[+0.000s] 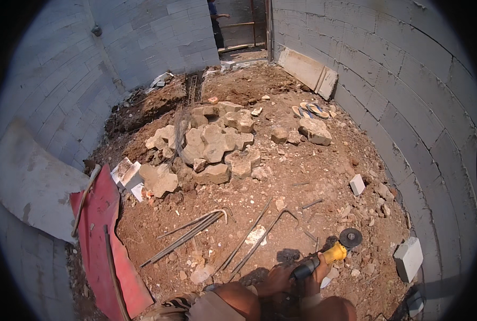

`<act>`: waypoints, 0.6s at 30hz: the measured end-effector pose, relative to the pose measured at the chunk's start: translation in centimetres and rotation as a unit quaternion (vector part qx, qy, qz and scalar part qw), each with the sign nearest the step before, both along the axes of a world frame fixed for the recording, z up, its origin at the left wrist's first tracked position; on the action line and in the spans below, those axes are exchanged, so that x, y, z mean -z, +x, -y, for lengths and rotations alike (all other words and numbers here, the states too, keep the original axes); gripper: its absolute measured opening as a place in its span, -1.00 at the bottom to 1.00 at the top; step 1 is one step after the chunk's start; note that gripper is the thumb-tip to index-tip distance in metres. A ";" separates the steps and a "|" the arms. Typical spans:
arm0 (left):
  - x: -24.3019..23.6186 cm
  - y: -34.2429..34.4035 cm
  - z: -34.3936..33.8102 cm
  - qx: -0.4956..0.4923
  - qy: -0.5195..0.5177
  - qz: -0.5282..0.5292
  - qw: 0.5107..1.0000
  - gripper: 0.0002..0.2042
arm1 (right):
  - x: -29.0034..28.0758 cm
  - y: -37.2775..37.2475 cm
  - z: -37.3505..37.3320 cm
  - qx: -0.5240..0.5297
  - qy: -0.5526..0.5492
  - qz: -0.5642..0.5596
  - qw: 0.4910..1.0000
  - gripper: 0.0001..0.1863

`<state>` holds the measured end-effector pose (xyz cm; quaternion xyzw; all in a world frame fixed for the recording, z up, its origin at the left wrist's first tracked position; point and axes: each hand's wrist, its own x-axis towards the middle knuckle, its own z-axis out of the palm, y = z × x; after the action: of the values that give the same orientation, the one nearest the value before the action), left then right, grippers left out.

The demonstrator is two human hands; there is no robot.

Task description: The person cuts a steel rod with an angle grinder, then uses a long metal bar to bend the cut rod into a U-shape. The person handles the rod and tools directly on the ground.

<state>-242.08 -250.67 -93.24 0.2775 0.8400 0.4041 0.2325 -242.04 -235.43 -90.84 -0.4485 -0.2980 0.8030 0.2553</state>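
Note:
A yellow and black angle grinder [333, 253] is held low over the soil in front of my knees, its round disc [350, 237] pointing up and to the right. My right hand [319, 271] wraps around the body, near the yellow part. At the black rear end, my left hand [277, 280] grips it too, its fingers partly hidden. Left of the grinder, bent steel rods [263, 234] lie on the ground. A bundle of straight rods [184, 238] rests farther left.
Broken paving blocks [214, 144] are heaped ahead. A red sheet [102, 230] with sticks lies left. A white block [408, 259] stands by the right wall [409, 101]. Sandals [313, 111] and a leaning board [302, 67] are farther off. A person [215, 24] stands in the doorway.

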 end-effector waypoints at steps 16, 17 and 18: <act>-1.6 -0.2 0.0 0.003 -0.096 0.009 0.995 -0.36 | -2.0 0.0 1.1 -0.168 0.004 0.037 0.985 -0.76; -1.4 -0.2 -0.1 0.006 -0.105 0.022 0.994 -0.36 | -1.3 -0.3 1.1 -0.149 0.007 0.032 0.988 -0.76; -1.3 0.1 -0.2 -0.010 -0.108 0.023 0.994 -0.35 | -0.6 -0.2 1.1 -0.137 0.015 -0.010 0.990 -0.73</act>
<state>-242.02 -250.43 -91.89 0.2330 0.8760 0.3196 0.2762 -242.27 -236.48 -90.19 -0.3922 -0.3657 0.8302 0.1526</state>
